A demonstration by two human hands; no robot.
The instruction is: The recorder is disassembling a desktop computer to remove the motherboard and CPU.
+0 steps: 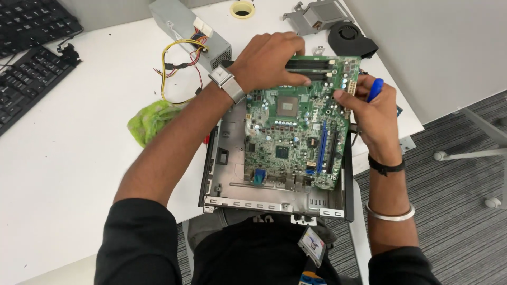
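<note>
The white desk (68, 174) carries everything. Landmark: the open metal case (227, 179), which overhangs the desk's near edge above the person's lap. Left of the case, well apart, lie two black keyboards (26, 58). Beyond the case sits a grey power supply (182, 26) trailing yellow and red wires (177, 63); further right beyond it, a heatsink (317, 16) and a black fan (351, 39). Just left of the case is a crumpled green bag (153, 119).

Over the case, the green board (296, 121) is held tilted, its near edge down inside the case. The left hand (269, 58) is closed over the board's far edge, fingers across the memory slots. The right hand (372, 113) pinches the board's right edge while also clutching a blue-handled tool (375, 88).

Risks, as I judge them: the divided right grip could slip and drop the board onto the case floor; the edges may scrape the case walls; fingers pressing on components could bend them.
</note>
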